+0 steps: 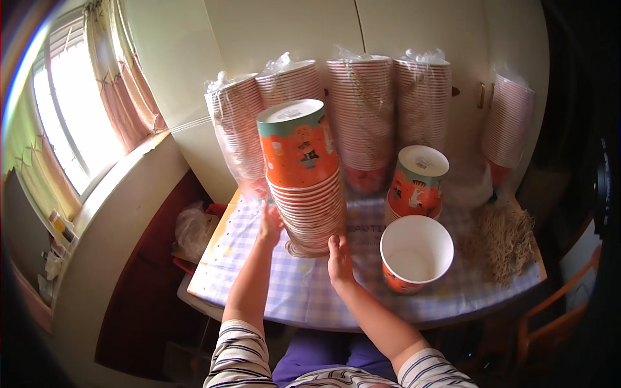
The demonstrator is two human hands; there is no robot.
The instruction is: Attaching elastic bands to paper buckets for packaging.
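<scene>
A tall stack of orange paper cups (303,158), turned bottom-up with many pale rims nested below, stands slightly tilted in front of me. My left hand (271,221) presses against its lower left side, fingers partly hidden behind it. On the lower right side, my right hand (339,260) grips it with the thumb showing. An open paper cup (417,249), white inside and orange outside, stands mouth-up to the right of the stack. Just behind it are a few more inverted cups (419,187) with a green band, their lower part hidden.
Several tall cup stacks in clear plastic bags (359,119) line the table's back edge, with another bagged stack (508,123) at far right. A tan bundle of stringy fibre (508,242) lies on the checked tablecloth (310,294). An orange chair (556,304) stands right; a curtained window (65,110) is left.
</scene>
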